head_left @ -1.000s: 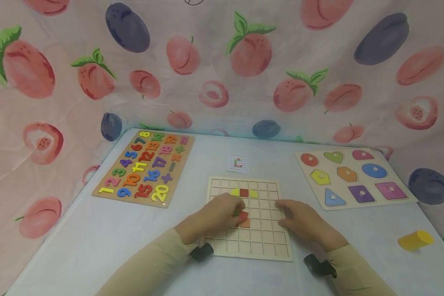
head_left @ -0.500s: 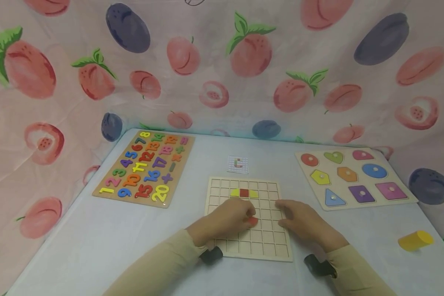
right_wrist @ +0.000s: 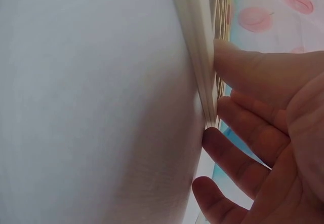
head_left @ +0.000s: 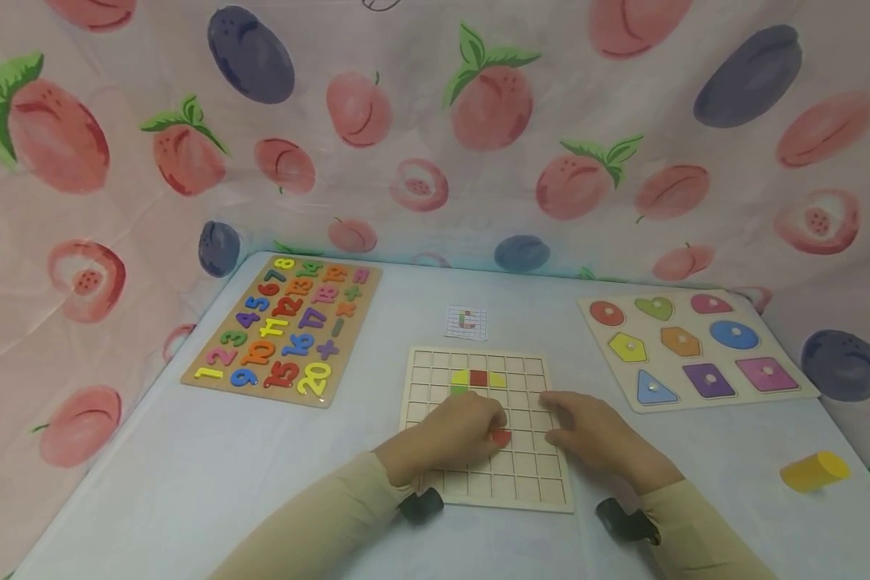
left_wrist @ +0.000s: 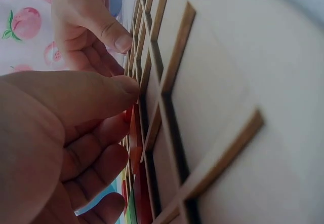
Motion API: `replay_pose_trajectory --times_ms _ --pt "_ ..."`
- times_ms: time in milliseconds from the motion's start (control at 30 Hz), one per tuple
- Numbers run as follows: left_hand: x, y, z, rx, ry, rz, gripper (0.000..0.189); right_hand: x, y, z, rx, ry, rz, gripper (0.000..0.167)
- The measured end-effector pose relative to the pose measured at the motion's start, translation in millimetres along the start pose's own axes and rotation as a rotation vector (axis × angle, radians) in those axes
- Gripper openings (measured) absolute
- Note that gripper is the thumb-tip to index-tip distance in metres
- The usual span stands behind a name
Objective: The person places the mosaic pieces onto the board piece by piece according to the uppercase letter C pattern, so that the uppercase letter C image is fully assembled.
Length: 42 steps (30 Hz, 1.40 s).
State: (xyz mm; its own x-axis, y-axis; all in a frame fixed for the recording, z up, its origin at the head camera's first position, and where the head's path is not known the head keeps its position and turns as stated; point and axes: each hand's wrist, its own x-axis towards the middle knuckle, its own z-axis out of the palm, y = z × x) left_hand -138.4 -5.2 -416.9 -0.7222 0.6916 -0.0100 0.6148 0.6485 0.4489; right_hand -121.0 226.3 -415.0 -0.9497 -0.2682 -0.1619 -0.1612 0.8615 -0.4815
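Observation:
A wooden grid board (head_left: 529, 487) lies flat in the middle of the table in the head view. My left hand (head_left: 453, 431) is over its centre, pinching a red tile (head_left: 502, 437) with a curved side between thumb and fingers, low over the cells. Above that hand, a dark red square tile (head_left: 478, 378) sits between two yellow tiles (head_left: 497, 379), with a green tile (head_left: 459, 390) below the left one. Other tiles are hidden under the hand. My right hand (head_left: 598, 435) touches the board's right edge with thumb and fingertips, its fingers loosely bent, as the right wrist view (right_wrist: 253, 138) shows.
Behind the board lies a small printed pattern card (head_left: 466, 321). A number puzzle board (head_left: 261, 379) is at the left, a shape puzzle board (head_left: 660, 354) with knobs at the right. A yellow cylinder (head_left: 812, 472) lies near the right table edge. Fruit-printed cloth hangs behind.
My left hand has moved right and slightly down over the board with the red tile, most of it in the first half second. The right hand has stayed at the board's edge.

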Motion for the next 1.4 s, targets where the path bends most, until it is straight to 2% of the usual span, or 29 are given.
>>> replay_pose_trajectory --times_ms 633,1000,1233,1400 --pt "-1.8 2.0 -1.8 0.042 -0.002 -0.041 0.024 0.0 0.3 0.5 0.007 -0.002 0.004 0.055" --pt "-5.8 -5.0 -2.1 0.056 0.014 -0.057 0.031 0.3 1.4 0.1 0.004 0.006 -0.008 0.055" --pt "-17.7 -13.9 -11.7 0.032 0.035 -0.115 0.037 -1.4 1.3 0.2 0.001 0.003 -0.003 0.055" --pt "-25.0 -22.5 -20.2 0.053 0.046 -0.166 0.041 -5.6 5.3 -3.6 0.007 0.000 -0.007 0.056"
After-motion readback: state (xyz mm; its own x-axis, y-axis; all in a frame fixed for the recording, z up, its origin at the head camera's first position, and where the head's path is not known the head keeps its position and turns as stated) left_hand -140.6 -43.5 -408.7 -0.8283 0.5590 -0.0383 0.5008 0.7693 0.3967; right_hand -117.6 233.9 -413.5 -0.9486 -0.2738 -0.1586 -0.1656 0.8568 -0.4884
